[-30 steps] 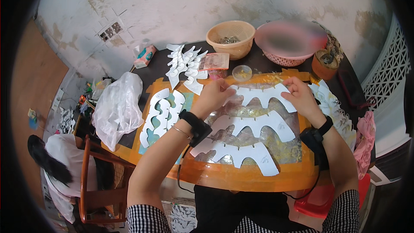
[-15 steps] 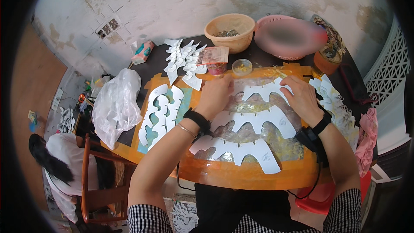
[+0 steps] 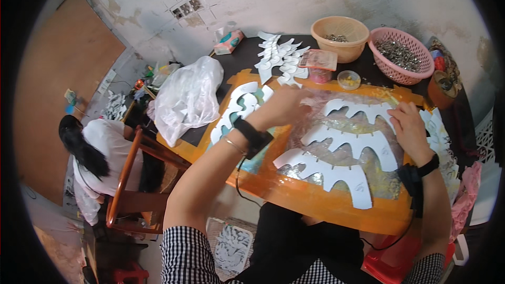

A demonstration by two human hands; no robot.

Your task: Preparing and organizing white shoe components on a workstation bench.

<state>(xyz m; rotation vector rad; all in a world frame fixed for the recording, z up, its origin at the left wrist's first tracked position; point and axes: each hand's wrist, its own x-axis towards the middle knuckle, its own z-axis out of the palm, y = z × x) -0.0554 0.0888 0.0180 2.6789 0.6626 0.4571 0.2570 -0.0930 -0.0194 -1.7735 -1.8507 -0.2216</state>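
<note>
Three white curved strips with arched cut-outs lie in rows on a shiny, yellow-flecked work surface [image 3: 336, 106]: a far strip [image 3: 363, 111], a middle strip [image 3: 344, 142] and a near strip [image 3: 339, 176]. My right hand [image 3: 410, 129] is closed at the right end of the far strip, with thumb and bent fingers on it. My left hand [image 3: 284, 108] hovers left of that strip, apart from it, blurred by motion; whether it holds anything does not show. More white wavy strips [image 3: 239, 108] lie on a blue-green sheet beside my left wrist.
Behind stand a beige basket [image 3: 341, 31] and a pink basket [image 3: 381, 52] of metal bits, a small tub [image 3: 349, 80], and piled white cut-outs [image 3: 281, 55]. A plastic bag [image 3: 189, 97] rests at left. Another person [image 3: 113, 147] sits by a wooden chair [image 3: 126, 184].
My left hand has moved left, off the far strip's left end. My right hand stays at the strip's right end. The whole view has swung toward the left.
</note>
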